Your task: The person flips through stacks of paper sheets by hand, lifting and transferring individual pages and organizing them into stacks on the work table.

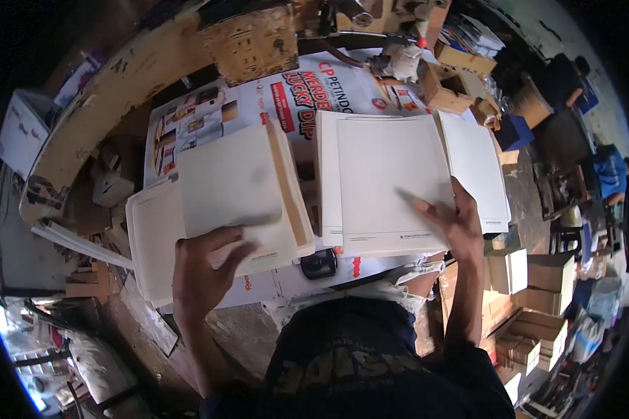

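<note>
Several stacks of white printed sheets lie on a banner-covered table. My left hand is at the lower edge of the left paper stack, its fingers and thumb apart over the sheets. A brown edge shows along that stack's right side. Under it to the left is another pile of paper. My right hand rests on the lower right part of the middle stack, thumb on the top sheet and fingers at its right edge. Farther right lies one more stack.
The printed banner covers the table. A dark round object sits near its front edge. Open cardboard boxes stand at the back right, and more boxes at the lower right. Two people are at the far right.
</note>
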{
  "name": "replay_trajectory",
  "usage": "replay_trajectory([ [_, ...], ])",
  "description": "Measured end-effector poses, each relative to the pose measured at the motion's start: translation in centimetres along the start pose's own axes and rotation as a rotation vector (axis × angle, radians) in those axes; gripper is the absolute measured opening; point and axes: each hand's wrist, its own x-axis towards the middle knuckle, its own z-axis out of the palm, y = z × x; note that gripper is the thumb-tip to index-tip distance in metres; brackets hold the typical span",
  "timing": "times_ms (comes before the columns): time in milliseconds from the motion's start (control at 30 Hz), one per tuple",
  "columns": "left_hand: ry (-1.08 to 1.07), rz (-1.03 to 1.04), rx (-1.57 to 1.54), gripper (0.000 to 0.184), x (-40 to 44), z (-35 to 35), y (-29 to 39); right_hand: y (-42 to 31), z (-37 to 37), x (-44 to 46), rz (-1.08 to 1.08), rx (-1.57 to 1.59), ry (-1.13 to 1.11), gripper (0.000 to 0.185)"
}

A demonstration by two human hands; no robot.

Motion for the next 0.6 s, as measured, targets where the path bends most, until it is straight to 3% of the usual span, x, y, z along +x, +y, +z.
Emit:
replay_trajectory([
  [33,0.053,-0.140,-0.110,0.028,-0.3,-0.1,-0.5,-1.2,0.4,-0.1,-0.003,-0.066,-0.031,0.049],
  [67,0.162,-0.222,-0.349,0.015,-0.6,0.4,-1.2,1.0,0.5,0.3,-0.085,0.074,0.033,0.045],
  [100,0.172,-0.227,-0.352,0.015,-1.1,0.3,-1.8,0.6,0.8,0.4,-0.090,0.070,0.024,0.045],
  [167,0.498,-0.219,-0.579,0.010,-2.8,-0.4,-3.3,-0.7,1.5,0.3,0.004,0.265,0.020,0.042],
  [233,0.622,-0.217,-0.701,0.017,-4.4,0.4,-6.1,-1.2,3.1,0.1,0.025,0.269,0.014,0.044],
  [300,0.916,-0.165,-1.122,0.039,-5.2,0.3,-7.8,-1.3,6.1,-0.2,-0.030,0.146,0.024,0.051],
  [333,0.799,-0.001,-1.409,0.044,-5.2,-0.3,-6.9,-0.3,7.7,-0.1,-0.077,0.234,-0.091,0.055],
  [367,0.799,0.003,-1.402,0.044,-5.2,-0.4,-7.5,1.0,10.1,-0.2,-0.130,0.451,-0.208,0.057],
  [433,0.737,-0.425,-0.408,0.039,-4.7,-0.2,-9.3,2.0,14.5,-0.4,-0.196,0.753,-0.435,0.059],
  [467,0.510,-0.250,-0.283,0.031,-2.8,-1.3,-7.6,1.9,16.5,-0.6,-0.226,0.836,-0.536,0.058],
  [500,0.496,-0.449,0.033,0.027,-2.6,-1.0,-6.6,1.0,17.7,-0.6,-0.259,0.656,-0.588,0.058],
  [567,0.404,-0.429,0.181,0.026,-2.9,-1.1,-6.7,-1.4,20.0,-0.8,-0.047,0.545,-0.706,0.063],
  [600,0.397,-0.402,0.080,0.024,-2.8,-1.6,-6.4,-2.2,20.9,-1.0,0.042,0.531,-0.768,0.065],
])
